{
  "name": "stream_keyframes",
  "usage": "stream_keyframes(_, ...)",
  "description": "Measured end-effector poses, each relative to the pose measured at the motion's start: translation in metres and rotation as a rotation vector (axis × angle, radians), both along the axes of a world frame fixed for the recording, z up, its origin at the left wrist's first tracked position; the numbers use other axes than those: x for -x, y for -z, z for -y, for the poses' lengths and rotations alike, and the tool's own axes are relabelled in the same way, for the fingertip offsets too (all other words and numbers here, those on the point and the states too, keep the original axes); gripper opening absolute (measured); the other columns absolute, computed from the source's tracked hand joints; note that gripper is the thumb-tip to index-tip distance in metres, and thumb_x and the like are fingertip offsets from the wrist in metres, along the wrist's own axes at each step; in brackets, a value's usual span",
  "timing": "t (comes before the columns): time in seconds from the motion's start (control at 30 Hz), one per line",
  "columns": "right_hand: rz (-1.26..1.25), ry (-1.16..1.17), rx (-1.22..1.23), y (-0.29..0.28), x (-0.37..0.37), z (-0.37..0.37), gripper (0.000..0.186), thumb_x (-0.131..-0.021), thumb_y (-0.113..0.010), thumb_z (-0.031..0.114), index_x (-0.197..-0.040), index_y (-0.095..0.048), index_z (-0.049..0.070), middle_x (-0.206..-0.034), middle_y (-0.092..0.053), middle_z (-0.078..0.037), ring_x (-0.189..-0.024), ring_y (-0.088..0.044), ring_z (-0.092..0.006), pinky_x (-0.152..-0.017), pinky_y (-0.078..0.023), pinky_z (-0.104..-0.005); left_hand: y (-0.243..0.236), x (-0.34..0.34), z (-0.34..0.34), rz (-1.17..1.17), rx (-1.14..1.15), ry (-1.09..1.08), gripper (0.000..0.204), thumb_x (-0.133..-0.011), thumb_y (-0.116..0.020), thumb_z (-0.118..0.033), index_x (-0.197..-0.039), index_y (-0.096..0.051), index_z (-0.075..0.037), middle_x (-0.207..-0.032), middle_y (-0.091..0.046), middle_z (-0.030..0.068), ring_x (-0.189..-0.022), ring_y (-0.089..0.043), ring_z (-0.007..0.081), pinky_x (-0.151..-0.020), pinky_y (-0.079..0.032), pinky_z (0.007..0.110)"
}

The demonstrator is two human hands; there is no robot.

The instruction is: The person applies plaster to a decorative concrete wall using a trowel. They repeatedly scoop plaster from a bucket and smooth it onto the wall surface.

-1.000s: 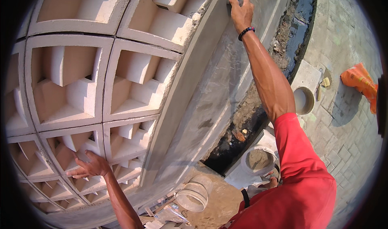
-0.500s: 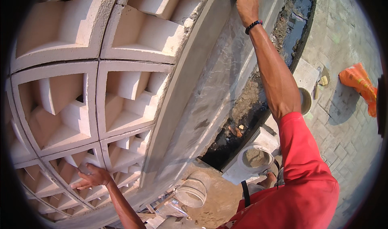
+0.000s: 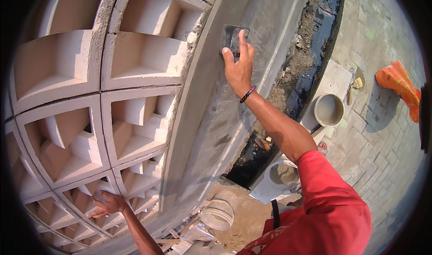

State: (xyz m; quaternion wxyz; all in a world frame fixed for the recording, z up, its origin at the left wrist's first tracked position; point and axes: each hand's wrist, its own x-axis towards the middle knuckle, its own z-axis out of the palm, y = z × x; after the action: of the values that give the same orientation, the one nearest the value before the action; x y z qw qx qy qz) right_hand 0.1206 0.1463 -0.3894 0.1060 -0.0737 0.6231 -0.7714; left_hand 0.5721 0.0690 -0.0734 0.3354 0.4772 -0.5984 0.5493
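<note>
My right hand (image 3: 239,68) is pressed to the smooth grey plaster band (image 3: 211,106), gripping a small dark rectangular float (image 3: 228,33) that lies flat on the plaster. Thumb and index finger stretch over its face; its underside is hidden. Pale ventilation blocks (image 3: 104,133) with square, shaded recesses fill the left side. Against these blocks, lower down, rests my left hand (image 3: 108,204). Its fingers are spread at the edge of one recess, holding no tool.
A ditch (image 3: 310,66) of dark water and rubble runs along the wall's foot. Beyond it are a bucket of greyish liquid (image 3: 329,110), a brush (image 3: 357,83) and an orange sack (image 3: 398,85) on paving. Closer stand a bucket of mortar (image 3: 282,173) and pale buckets (image 3: 218,212).
My right hand has slid the float down the plaster, toward me and leftward, bending the arm more. My left hand stays on the blocks, while the whole view has shifted slightly.
</note>
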Motion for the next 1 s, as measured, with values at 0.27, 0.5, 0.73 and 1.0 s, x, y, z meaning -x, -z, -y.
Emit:
stream_keyframes(0.27, -0.314, 0.229, -0.021, -0.057, 0.127, 0.015, 0.060, -0.087, -0.056, 0.022, -0.135, -0.038, -0.010, -0.134, -0.044, -0.033, -0.129, -0.043, -0.0333, -0.105, -0.034, -0.0352, -0.003, -0.013, 0.001, 0.021, 0.015, 0.036, 0.054, -0.084, -0.058, -0.043, -0.121, -0.056, -0.005, -0.150, 0.001, 0.0341, -0.136, -0.005, 0.0520, -0.107, -0.012, 0.063)
stream_keyframes(0.5, -0.378, 0.215, 0.011, -0.021, 0.116, 0.023, 0.060, -0.088, -0.055, 0.022, -0.138, -0.036, -0.008, -0.140, -0.041, -0.027, -0.134, -0.036, -0.0332, -0.109, -0.030, -0.0342, -0.002, -0.007, -0.004, -0.003, -0.006, 0.101, 0.052, -0.079, -0.067, -0.035, -0.119, -0.058, -0.004, -0.149, -0.001, 0.0369, -0.135, -0.008, 0.0547, -0.104, -0.016, 0.064)
stream_keyframes(0.73, -0.318, 0.120, -0.026, -0.015, -0.085, 0.008, 0.064, -0.088, -0.060, 0.028, -0.142, -0.034, 0.005, -0.127, -0.038, -0.026, -0.116, -0.042, -0.0385, -0.098, -0.037, -0.0439, 0.000, 0.011, -0.006, -0.046, -0.068, 0.283, 0.046, -0.078, -0.065, -0.028, -0.122, -0.061, -0.015, -0.149, 0.003, 0.0369, -0.139, 0.001, 0.0488, -0.106, -0.010, 0.063)
stream_keyframes(1.0, -0.232, -0.096, -0.001, -0.028, -0.364, -0.009, 0.072, -0.086, -0.061, 0.013, -0.145, -0.021, 0.004, -0.135, -0.027, -0.028, -0.128, -0.028, -0.0429, -0.104, -0.029, -0.0511, 0.000, -0.005, 0.002, -0.040, -0.070, 0.345, 0.048, -0.074, -0.066, -0.033, -0.120, -0.063, -0.020, -0.146, 0.001, 0.0415, -0.133, 0.005, 0.0617, -0.100, -0.012, 0.071)
